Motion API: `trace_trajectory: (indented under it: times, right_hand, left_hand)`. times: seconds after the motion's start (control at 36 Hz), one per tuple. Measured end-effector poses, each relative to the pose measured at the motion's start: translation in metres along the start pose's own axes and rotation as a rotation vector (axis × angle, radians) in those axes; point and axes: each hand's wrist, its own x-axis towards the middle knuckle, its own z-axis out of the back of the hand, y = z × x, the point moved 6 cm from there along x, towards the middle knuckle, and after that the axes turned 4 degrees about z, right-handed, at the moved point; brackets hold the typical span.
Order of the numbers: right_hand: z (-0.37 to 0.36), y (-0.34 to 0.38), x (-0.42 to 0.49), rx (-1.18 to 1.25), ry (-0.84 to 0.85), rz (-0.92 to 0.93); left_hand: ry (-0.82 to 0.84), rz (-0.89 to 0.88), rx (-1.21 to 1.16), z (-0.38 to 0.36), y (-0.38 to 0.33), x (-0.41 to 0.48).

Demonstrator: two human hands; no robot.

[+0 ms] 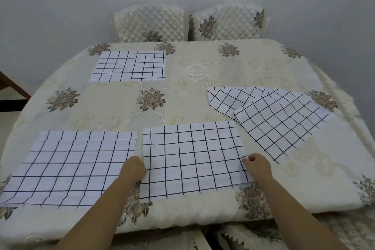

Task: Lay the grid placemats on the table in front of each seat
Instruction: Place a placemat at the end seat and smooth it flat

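Observation:
A white placemat with a black grid [192, 158] lies flat near the table's front edge, in the middle. My left hand [133, 169] pinches its left edge and my right hand [258, 165] pinches its right edge. Another grid placemat [69, 166] lies flat at the front left. A third [129, 66] lies at the far left, before the left chair. At the right, two more grid placemats overlap at an angle: the upper one [280, 122] partly covers the lower one [229, 98].
The table [192, 87] wears a cream floral cloth. Two quilted chair backs [150, 24] [229, 23] stand at the far side against a grey wall. Chair covers [243, 235] show below the front edge. Dark wooden furniture [12, 89] sits at far left.

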Motion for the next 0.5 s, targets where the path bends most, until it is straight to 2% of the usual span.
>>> trace_trajectory:
  times: [0.5]
  right_hand:
    - [0.0003,-0.0054,0.0033,-0.112,-0.01,0.02]
  left_hand:
    - [-0.032,0.034,-0.082,-0.0004,0.0101,-0.0004]
